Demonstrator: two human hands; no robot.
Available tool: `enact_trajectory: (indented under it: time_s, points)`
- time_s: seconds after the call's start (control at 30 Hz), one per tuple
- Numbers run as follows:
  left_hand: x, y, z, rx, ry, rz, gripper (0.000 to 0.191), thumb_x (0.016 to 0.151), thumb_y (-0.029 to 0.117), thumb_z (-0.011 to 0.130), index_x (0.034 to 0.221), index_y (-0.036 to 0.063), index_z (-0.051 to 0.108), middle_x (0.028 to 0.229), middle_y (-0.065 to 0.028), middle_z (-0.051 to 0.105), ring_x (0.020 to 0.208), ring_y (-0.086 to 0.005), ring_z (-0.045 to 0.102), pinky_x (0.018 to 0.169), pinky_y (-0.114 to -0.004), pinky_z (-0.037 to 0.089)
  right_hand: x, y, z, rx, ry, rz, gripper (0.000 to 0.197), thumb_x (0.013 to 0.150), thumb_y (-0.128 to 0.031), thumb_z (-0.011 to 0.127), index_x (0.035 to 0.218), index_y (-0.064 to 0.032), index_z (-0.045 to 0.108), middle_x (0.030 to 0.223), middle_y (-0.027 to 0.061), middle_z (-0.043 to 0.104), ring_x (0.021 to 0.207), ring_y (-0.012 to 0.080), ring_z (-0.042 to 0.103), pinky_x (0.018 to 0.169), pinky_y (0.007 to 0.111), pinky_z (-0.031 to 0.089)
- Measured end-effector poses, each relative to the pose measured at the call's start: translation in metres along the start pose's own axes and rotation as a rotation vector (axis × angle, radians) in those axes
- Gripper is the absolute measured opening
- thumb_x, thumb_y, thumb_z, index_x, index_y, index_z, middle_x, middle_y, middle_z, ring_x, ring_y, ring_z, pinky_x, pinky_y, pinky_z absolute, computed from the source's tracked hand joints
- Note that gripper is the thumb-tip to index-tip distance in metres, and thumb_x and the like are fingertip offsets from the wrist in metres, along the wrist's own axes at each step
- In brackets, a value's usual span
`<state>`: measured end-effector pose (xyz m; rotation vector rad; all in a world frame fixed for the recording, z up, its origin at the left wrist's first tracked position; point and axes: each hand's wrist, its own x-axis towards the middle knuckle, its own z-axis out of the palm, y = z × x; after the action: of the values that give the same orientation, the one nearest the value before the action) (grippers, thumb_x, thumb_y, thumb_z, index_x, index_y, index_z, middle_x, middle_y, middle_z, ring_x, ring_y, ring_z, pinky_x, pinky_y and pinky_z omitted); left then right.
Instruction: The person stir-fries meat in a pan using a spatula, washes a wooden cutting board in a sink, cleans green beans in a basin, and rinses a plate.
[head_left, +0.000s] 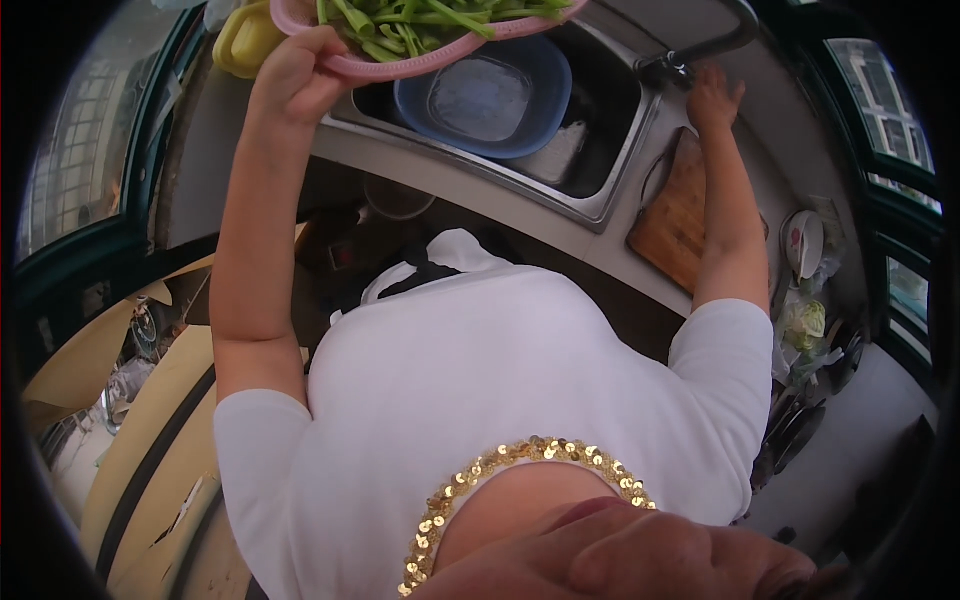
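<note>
My left hand (300, 75) grips the rim of a pink plastic basket (450, 58), held up over the left part of the sink. Cut green leafy-vegetable stems (409, 26) fill the basket, whose far side runs out of the picture. Below it, a blue plastic basin (551, 82) sits in the stainless steel sink (600, 169). Beside the base of the dark faucet (667, 69), my right hand (712, 97) is raised with its fingers apart. Whether its fingertips touch the faucet is hard to tell.
A wooden cutting board (671, 217) lies on the counter under my right forearm. Yellow plastic containers (246, 41) stand left of the basket. Along the right are a white oval dish (805, 244), a bagged green vegetable (808, 321) and dark pans (799, 435).
</note>
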<state>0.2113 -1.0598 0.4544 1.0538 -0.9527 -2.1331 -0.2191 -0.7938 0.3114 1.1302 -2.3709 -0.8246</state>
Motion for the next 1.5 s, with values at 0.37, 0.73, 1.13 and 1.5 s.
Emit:
enact_trajectory:
  time_s: [0.37,0.73,1.13,1.5]
  points:
    - [-0.005,0.002,0.015,-0.059,0.049,0.031,0.033,0.08,-0.006,0.043,0.111,-0.0012,0.038,0.104,-0.0114,0.047,0.098,-0.0248,0.049,0.092,-0.049,0.042,-0.064,-0.207,0.001,1.349,-0.782,0.286,0.033,0.081,-0.031,0.055,0.103,-0.0064,0.058,0.092,0.0113,0.063,0.083,0.0282,0.06,0.076,0.036,0.046]
    - [-0.013,0.015,0.003,-0.037,-0.074,0.031,0.042,0.075,-0.01,0.039,0.116,-0.0025,0.033,0.109,-0.0168,0.042,0.101,-0.0314,0.049,0.086,-0.052,0.045,-0.051,-0.195,-0.046,2.021,-1.265,0.513,0.009,0.072,-0.009,0.058,0.072,-0.0054,0.05,0.057,0.0042,0.048,0.043,0.0119,0.045,0.034,0.019,0.031]
    - [-0.021,0.037,0.017,-0.165,-0.328,0.107,0.036,0.073,-0.008,0.043,0.108,-0.0005,0.043,0.099,-0.0134,0.051,0.09,-0.0271,0.054,0.082,-0.044,0.047,-0.074,-0.179,-0.027,2.285,-1.021,0.434,0.045,0.075,-0.015,0.062,0.112,0.0039,0.048,0.104,0.0148,0.057,0.092,0.0279,0.058,0.086,0.039,0.046]
    - [-0.01,0.033,-0.024,-0.297,-0.321,0.099,0.02,0.067,-0.011,0.041,0.084,0.0001,0.043,0.083,-0.0132,0.052,0.076,-0.0262,0.057,0.068,-0.037,0.051,-0.032,-0.07,-0.141,1.583,-0.699,0.369,0.017,0.072,-0.019,0.055,0.076,-0.0019,0.054,0.059,0.0045,0.049,0.046,0.0153,0.045,0.041,0.027,0.039]
